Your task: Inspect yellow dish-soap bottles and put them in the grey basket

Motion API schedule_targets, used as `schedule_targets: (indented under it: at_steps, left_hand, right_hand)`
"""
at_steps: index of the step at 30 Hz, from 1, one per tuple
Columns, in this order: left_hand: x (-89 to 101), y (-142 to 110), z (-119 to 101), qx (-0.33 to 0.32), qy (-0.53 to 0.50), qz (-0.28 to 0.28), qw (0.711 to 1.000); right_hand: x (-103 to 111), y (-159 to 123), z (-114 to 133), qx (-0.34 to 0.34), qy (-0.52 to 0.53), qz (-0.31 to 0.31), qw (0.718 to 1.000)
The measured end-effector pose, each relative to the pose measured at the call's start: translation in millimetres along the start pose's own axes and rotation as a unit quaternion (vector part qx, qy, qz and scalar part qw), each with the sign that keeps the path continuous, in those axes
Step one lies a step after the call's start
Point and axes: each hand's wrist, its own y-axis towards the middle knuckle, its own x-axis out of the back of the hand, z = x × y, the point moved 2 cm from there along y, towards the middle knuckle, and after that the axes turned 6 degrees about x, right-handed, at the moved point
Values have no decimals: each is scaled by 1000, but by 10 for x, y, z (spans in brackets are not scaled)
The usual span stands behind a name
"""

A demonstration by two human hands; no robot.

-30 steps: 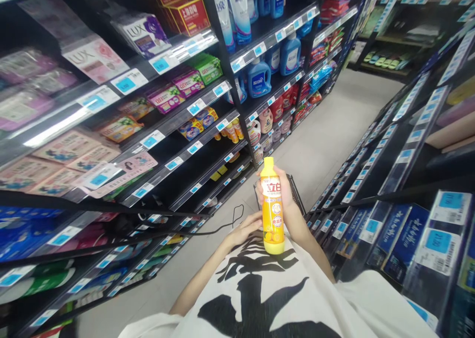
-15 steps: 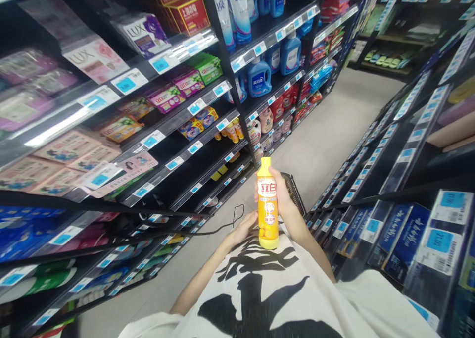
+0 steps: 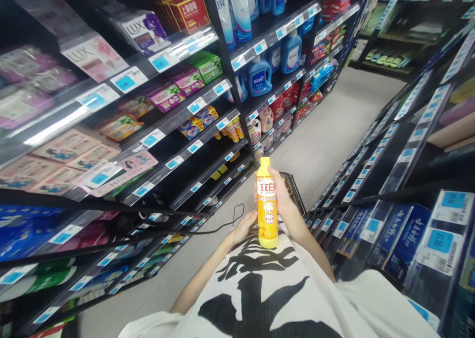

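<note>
A yellow bottle of dish soap [image 3: 267, 212] stands nearly upright in front of my shirt, its printed label facing me. My right hand [image 3: 281, 189] is closed around its upper part from behind, and a few fingertips show at the left side. Low on the left of the bottle lies my left hand [image 3: 241, 231], its visible part stretched flat against the shirt front. Its fingertips go out of sight beside the bottle, so whether they touch it is hidden.
Shelves on the left carry soap boxes [image 3: 144, 33], blue detergent jugs [image 3: 260, 78] and small yellow bottles [image 3: 233, 130]. A dark basket [image 3: 293, 192] is just beyond my right hand. A black cable [image 3: 218, 228] loops at left. Blue boxes [image 3: 406, 239] line the right shelf.
The bottle has shifted very slightly to the left with my right hand around it. Otherwise nothing visibly differs.
</note>
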Motion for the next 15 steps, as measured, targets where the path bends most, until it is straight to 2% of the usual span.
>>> schedule_targets:
  at_steps: [2, 6, 10, 15]
  left_hand:
    - [-68, -17, -65, 1, -41, 11, 999]
    - [-264, -67, -276, 24, -127, 70, 989]
    - [-366, -91, -426, 11, -126, 99, 987]
    - [-325, -75, -374, 3, -88, 90, 992]
  right_hand:
    - [15, 3, -11, -1, 4, -5, 1000]
    - [-20, -15, 0, -13, -2, -18, 1000]
    - [-42, -23, 3, -17, -4, -19, 1000]
    - [-14, 11, -16, -17, -3, -19, 1000]
